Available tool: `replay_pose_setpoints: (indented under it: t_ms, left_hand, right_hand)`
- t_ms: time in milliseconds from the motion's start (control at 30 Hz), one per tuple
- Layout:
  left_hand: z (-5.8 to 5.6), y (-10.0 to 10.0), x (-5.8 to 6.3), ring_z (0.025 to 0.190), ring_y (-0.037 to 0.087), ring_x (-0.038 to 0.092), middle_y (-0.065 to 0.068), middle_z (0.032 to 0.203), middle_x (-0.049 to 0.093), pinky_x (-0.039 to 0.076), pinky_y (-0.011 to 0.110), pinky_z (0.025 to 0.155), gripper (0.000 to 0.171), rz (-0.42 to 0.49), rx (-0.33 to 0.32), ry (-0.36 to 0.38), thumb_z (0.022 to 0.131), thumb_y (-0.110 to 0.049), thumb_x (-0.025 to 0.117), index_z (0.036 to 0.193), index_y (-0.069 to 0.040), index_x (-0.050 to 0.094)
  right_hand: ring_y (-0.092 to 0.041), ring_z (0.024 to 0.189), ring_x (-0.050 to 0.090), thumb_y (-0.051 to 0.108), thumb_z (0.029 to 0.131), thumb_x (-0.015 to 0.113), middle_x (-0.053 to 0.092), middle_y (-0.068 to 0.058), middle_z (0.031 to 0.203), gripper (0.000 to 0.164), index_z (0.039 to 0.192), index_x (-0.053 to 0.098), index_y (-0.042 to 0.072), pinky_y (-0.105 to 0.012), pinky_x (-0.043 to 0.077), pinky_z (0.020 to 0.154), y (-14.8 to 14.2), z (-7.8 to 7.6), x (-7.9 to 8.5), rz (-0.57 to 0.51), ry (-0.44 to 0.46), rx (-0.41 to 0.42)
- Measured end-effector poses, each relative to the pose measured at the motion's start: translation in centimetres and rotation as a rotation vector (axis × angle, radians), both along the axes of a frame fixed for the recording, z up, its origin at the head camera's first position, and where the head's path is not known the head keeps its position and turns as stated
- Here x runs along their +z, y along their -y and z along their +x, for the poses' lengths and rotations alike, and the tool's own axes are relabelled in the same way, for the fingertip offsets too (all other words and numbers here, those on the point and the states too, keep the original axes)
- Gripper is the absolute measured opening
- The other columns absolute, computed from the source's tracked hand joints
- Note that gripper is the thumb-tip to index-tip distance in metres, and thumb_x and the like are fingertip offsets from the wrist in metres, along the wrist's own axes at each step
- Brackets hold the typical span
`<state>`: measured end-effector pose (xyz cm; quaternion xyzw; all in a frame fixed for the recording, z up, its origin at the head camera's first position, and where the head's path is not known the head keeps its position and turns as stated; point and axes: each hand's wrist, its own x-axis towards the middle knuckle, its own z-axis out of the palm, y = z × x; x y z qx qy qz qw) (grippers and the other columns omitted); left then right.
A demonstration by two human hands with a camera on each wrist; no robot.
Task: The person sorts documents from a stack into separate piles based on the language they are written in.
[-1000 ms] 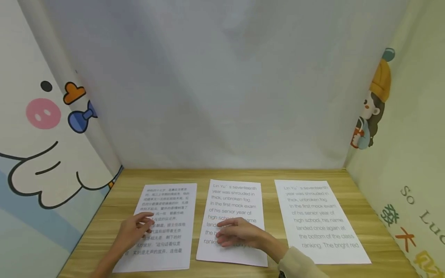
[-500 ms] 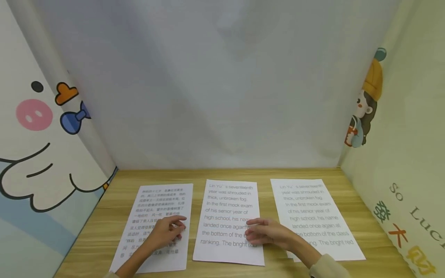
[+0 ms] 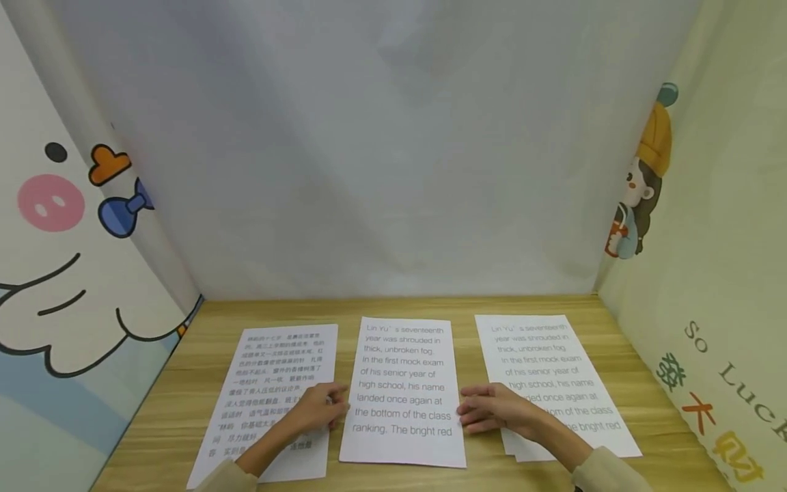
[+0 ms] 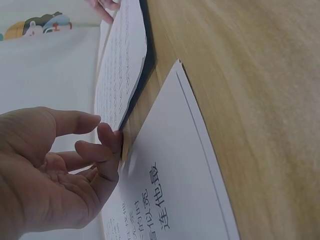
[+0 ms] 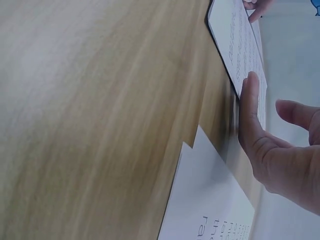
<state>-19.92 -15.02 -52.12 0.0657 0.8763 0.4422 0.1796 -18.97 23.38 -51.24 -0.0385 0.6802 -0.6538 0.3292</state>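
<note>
A middle stack of white paper, printed with large English text, lies between my two hands. My left hand is at its left edge, over the right side of the sheets with Chinese print. In the left wrist view its fingers are loosely bent, fingertips right at the stack's side, nothing gripped. My right hand is at the stack's right edge, above the left part of the right-hand sheets. Its fingers look nearly straight in the right wrist view, with the thumb apart from them.
All three sets of paper lie on a wood-grain table. Two offset corners show at the right-hand sheets. A pale back wall and printed side panels, with cartoon figures, enclose the table.
Both hands have moved to the right, the left from over the Chinese sheets, the right from over the middle stack, to the stack's two edges. The camera view has shifted slightly.
</note>
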Motion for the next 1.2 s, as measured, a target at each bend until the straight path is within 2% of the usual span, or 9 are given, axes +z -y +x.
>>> replay_pose_setpoints:
  t_ms: [267, 533, 700, 800, 967, 1200]
  left_hand:
    - [0.0, -0.2, 0.3, 0.059, 0.014, 0.056, 0.004, 0.085, 0.062, 0.037, 0.019, 0.049, 0.051, 0.026, -0.029, -0.004, 0.093, -0.013, 0.065, 0.138, 0.008, 0.057]
    - [0.4, -0.6, 1.2, 0.064, 0.017, 0.06, 0.006, 0.095, 0.064, 0.045, 0.022, 0.053, 0.045, 0.065, 0.032, -0.025, 0.095, -0.012, 0.065, 0.138, 0.003, 0.059]
    - [0.4, -0.8, 1.0, 0.07, 0.017, 0.063, 0.008, 0.1, 0.064, 0.053, 0.027, 0.06, 0.046, 0.138, 0.11, 0.05, 0.095, -0.014, 0.066, 0.139, -0.001, 0.059]
    - [0.3, -0.9, 0.8, 0.069, 0.016, 0.061, 0.007, 0.098, 0.065, 0.052, 0.028, 0.061, 0.048, 0.169, 0.137, 0.105, 0.095, -0.015, 0.066, 0.14, -0.001, 0.058]
    - [0.2, -0.9, 0.5, 0.068, 0.014, 0.059, 0.006, 0.095, 0.065, 0.049, 0.025, 0.06, 0.052, 0.2, 0.131, 0.17, 0.094, -0.015, 0.067, 0.142, 0.002, 0.054]
    - [0.6, -0.8, 0.2, 0.079, 0.017, 0.07, 0.011, 0.107, 0.071, 0.062, 0.034, 0.069, 0.062, 0.24, 0.109, 0.209, 0.092, -0.008, 0.068, 0.148, 0.006, 0.044]
  right_hand:
    - [-0.02, 0.102, 0.072, 0.016, 0.106, 0.053, 0.067, -0.019, 0.12, 0.064, 0.149, 0.025, -0.023, -0.036, 0.062, 0.092, 0.3, 0.0, -0.3, 0.009, -0.013, 0.0]
    - [-0.014, 0.099, 0.071, 0.016, 0.105, 0.054, 0.068, -0.016, 0.118, 0.061, 0.147, 0.032, -0.021, -0.035, 0.062, 0.091, 0.2, -0.1, 0.6, 0.009, -0.047, -0.002]
    - [-0.011, 0.094, 0.069, 0.017, 0.105, 0.054, 0.068, -0.008, 0.11, 0.057, 0.148, 0.037, -0.016, -0.029, 0.062, 0.086, 0.2, -0.4, 0.5, 0.036, -0.075, -0.01]
    - [-0.011, 0.091, 0.065, 0.019, 0.104, 0.056, 0.066, -0.005, 0.104, 0.057, 0.149, 0.039, -0.012, -0.025, 0.06, 0.082, 0.4, -0.4, 0.1, 0.058, -0.094, -0.037]
    - [-0.015, 0.099, 0.068, 0.021, 0.102, 0.061, 0.072, -0.005, 0.112, 0.061, 0.149, 0.039, -0.009, -0.026, 0.059, 0.085, 0.9, -0.2, -0.5, 0.042, -0.093, -0.087]
    - [-0.018, 0.106, 0.07, 0.02, 0.102, 0.062, 0.071, -0.013, 0.121, 0.06, 0.148, 0.04, -0.011, -0.031, 0.061, 0.089, 1.4, 0.0, -0.5, 0.046, -0.103, -0.137]
